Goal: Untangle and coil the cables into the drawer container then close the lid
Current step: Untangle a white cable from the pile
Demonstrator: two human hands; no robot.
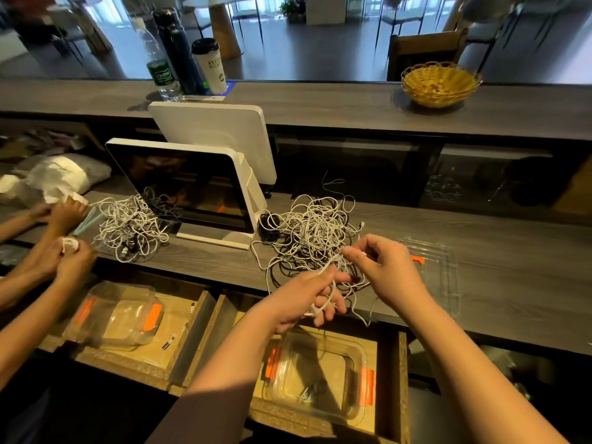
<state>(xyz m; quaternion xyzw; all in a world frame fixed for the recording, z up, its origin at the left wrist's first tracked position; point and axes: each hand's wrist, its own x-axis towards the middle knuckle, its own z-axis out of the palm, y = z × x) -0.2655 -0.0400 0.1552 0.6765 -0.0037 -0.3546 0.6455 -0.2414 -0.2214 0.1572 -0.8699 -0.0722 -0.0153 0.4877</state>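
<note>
Upper counter: wicker basket (440,83) at right; water bottle (159,67), dark flask (178,49) and lidded paper cup (209,65) grouped at left. Lower counter: two white monitors (198,187) back to back, dark screen facing near side; white bags (61,174) at far left; glassware (445,189) on shelf behind

Matt grey wood-grain counter (480,251). Beyond the grip, white and black plastic-sheathed cables (307,232). Below it, clear glossy plastic container (355,357), orange clips, in a raw chipboard drawer (402,379). Glossy screen (192,187); woven wicker basket (440,83).
</note>
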